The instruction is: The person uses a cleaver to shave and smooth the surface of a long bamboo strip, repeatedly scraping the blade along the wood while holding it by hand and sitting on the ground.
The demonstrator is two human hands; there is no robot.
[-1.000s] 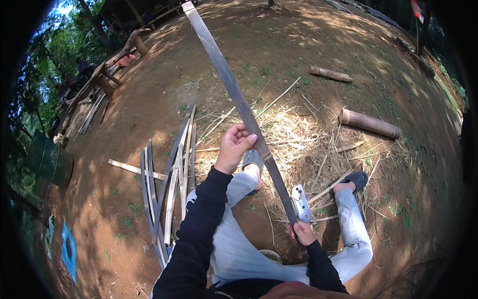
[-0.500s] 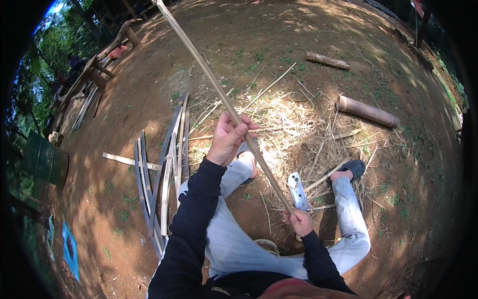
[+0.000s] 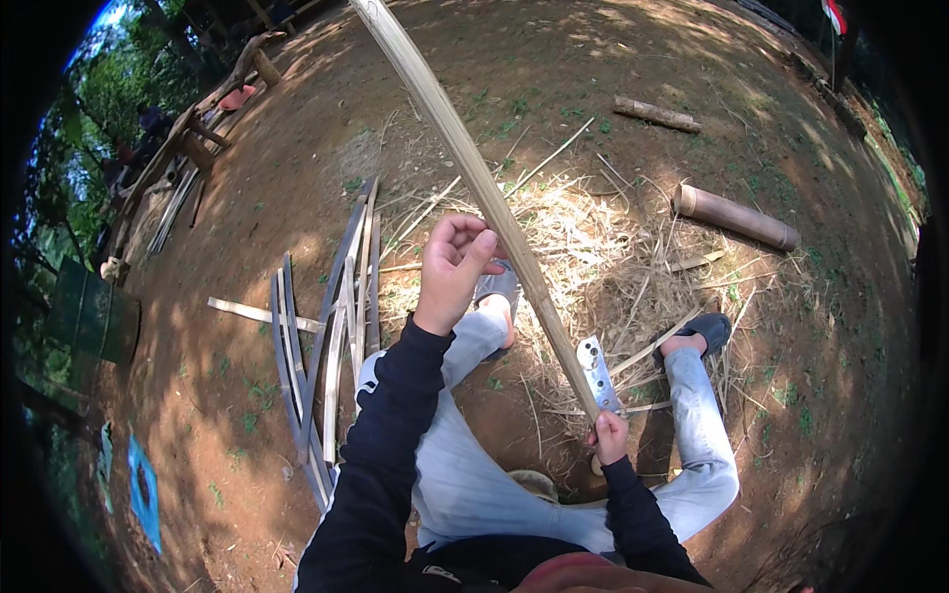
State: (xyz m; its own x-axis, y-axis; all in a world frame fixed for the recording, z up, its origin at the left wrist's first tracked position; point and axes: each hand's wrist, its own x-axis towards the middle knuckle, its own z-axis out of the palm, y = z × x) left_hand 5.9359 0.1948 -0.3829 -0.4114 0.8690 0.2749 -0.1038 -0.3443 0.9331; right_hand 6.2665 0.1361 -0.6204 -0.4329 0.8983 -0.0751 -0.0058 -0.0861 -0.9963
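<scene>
A long bamboo strip (image 3: 473, 168) slants from the top of the view down to my right hand (image 3: 610, 438). The right fingers are closed round its lower end. My left hand (image 3: 453, 272) is raised beside the strip's middle, fingers loosely bent and thumb apart from the strip. Some left fingertips reach the strip's edge; whether they touch it I cannot tell. Just past my right hand is a broad metal blade with round holes (image 3: 596, 371), its lower end hidden near the hand. Bamboo shavings (image 3: 583, 247) lie heaped on the ground between my feet.
Several long split bamboo strips (image 3: 331, 326) lie by my left leg. A thick bamboo tube (image 3: 736, 217) and a thinner piece (image 3: 656, 114) are farther off at the right. At the left are a dark green drum (image 3: 94, 311) and a blue flat piece (image 3: 144, 494).
My left hand has loosened from the bamboo strip, which it gripped before. The strip's upper part has swung right and closer, while my right hand still holds the lower end.
</scene>
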